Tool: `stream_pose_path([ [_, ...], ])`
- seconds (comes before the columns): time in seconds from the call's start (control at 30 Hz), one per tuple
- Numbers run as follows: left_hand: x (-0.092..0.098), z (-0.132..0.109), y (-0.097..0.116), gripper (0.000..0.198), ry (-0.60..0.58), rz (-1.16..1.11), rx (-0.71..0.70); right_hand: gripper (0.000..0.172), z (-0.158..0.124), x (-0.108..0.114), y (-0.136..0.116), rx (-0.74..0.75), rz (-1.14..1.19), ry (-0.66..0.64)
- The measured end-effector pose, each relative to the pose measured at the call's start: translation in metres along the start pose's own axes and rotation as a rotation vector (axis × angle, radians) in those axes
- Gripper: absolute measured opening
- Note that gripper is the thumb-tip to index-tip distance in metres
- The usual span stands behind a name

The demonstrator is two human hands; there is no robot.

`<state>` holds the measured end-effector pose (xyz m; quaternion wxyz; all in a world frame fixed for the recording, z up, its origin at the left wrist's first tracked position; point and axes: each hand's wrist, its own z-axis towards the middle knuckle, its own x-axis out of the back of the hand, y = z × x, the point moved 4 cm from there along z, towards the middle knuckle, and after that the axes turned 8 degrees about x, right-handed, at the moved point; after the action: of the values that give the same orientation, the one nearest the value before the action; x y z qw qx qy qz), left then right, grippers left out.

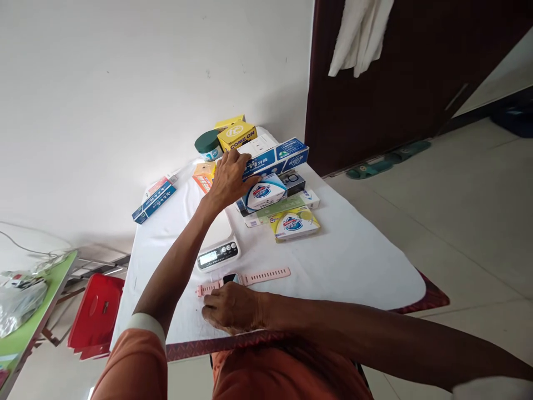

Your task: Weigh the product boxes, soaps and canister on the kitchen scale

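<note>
My left hand point(230, 180) reaches across the table to the stacked boxes. Its fingers and thumb close round the near end of a long blue toothpaste box point(275, 160), the thumb touching the white soap box point(265, 191) below. Under the forearm lies a white digital scale point(219, 255) with a lit display; the arm partly covers its plate. My right hand point(233, 308) rests near the table's front edge, fingers curled in, with nothing seen in it. Just beyond its knuckles a pink-strapped smartwatch point(231, 279) lies flat.
A yellow soap box point(293, 225) lies right of the pile. Behind stand a green-lidded jar point(209, 145) and yellow boxes point(237, 136). Blue toothpaste boxes point(154, 203) lie at left. A red stool point(95, 316) and a green table point(37, 316) are farther left.
</note>
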<state>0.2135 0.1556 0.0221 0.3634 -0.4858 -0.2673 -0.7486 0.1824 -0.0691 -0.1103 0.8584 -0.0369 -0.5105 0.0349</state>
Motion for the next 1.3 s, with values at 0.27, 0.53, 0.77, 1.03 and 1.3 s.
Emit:
stream_pose_path([
  [0.27, 0.001, 0.000, -0.005, 0.052, 0.015, -0.144, 0.065, 0.007, 0.001, 0.007, 0.000, 0.010, 0.030, -0.015],
  [0.53, 0.088, -0.066, -0.030, 0.046, 0.211, -0.147, 0.199, 0.008, 0.002, 0.012, 0.000, 0.002, 0.028, -0.012],
  [0.77, 0.098, -0.160, -0.049, 0.044, 0.114, -0.112, 0.350, 0.013, 0.002, 0.011, -0.001, -0.008, 0.027, -0.007],
  [1.03, 0.068, -0.202, -0.062, 0.043, -0.111, -0.111, 0.397, 0.020, 0.000, 0.010, 0.000, -0.019, 0.007, 0.055],
  [1.3, 0.049, -0.195, -0.074, 0.049, -0.173, -0.133, 0.376, 0.021, -0.001, 0.007, 0.001, -0.050, 0.044, 0.052],
])
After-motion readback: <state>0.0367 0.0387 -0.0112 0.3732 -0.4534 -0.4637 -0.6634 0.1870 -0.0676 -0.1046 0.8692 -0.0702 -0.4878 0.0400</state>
